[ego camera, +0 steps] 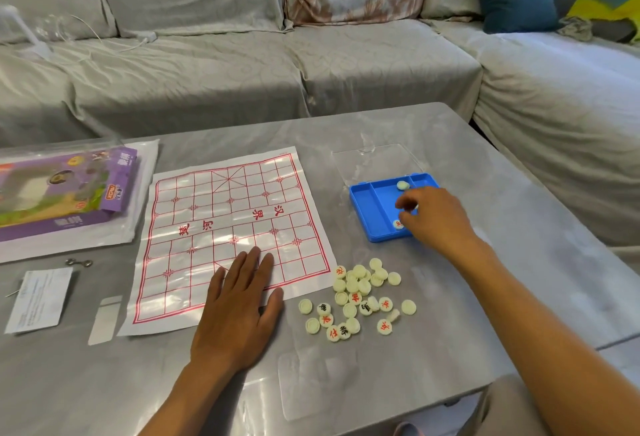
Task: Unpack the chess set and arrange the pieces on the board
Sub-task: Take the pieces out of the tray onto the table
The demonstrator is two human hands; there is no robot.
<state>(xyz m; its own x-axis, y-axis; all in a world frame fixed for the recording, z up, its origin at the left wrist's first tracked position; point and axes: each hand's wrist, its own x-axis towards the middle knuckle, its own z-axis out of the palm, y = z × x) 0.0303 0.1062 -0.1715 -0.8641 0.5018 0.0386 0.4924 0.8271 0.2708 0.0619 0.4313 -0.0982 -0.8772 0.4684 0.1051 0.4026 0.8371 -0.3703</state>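
Table (450, 144) fills the lower frame, grey marble look, sofa (242, 64) behind it across the top. You have bare table at upper centre and lower left; the right edge runs diagonally close past the tray, so watch that side.

Paper xiangqi board (214, 213) lies flat at centre left, unfolded, no pieces on it yet. So unpacking is mostly done, arranging not started, by my read.

Purple box in its plastic bag (69, 193) sits far left, well apart from the work. A clear lid (377, 158) lies just behind the blue tray (367, 207) at right centre.

Your left hand (239, 300) rests flat on the board's near edge, fingers (254, 262) spread and released, holding nothing, pinning the sheet. Your right hand (433, 220) reaches into the tray, fingers (403, 205) curled down over a piece; you can't tell whether it's actually gripped, it's hidden under them.

Pile of pieces (360, 297) sits loose on the table just right of the board's near corner, some face up with red or black characters, many face down. Two pieces show in the tray: one at its far wall (402, 185), one red-marked (398, 224) by your palm.

Left to do: empty the tray, flip the discs, set everything on the grid. The leaflet (38, 300) and small strip (105, 317) at lower left are out of your way.
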